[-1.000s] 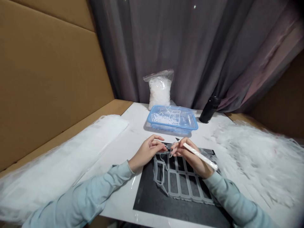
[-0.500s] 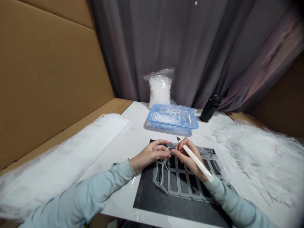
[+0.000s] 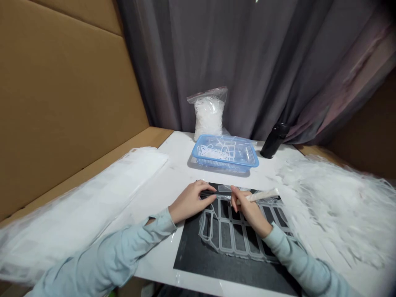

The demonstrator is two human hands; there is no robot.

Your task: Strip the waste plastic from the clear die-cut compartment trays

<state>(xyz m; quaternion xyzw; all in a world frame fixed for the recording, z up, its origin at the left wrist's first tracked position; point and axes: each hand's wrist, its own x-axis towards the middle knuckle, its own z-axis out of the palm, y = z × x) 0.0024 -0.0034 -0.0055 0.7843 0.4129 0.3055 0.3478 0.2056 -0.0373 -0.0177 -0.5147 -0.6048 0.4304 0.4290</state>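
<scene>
My right hand (image 3: 247,206) grips a craft knife (image 3: 262,194) with a white handle that points up to the right. Its blade end is low by my fingers and hard to make out. Under it lies a clear plastic sheet (image 3: 225,235) of joined rectangular frames, on a black mat (image 3: 194,255). My left hand (image 3: 193,200) rests at the mat's upper left, beside the sheet's corner, thumb and fingers apart with nothing visible between them. A single clear frame (image 3: 224,188) lies at the mat's far edge, between the hands.
Behind the mat stands a blue basket (image 3: 222,163) with loose white frames, and a zip bag (image 3: 208,117) full of white pieces. A black bottle (image 3: 274,141) is at back right. Stacked sheets (image 3: 77,210) lie left; a heap of clear scraps (image 3: 343,210) spreads right.
The small clear piece is gone from my left fingers, and that hand has lowered onto the mat. My right hand has turned the knife, bringing its blade end down to the sheet.
</scene>
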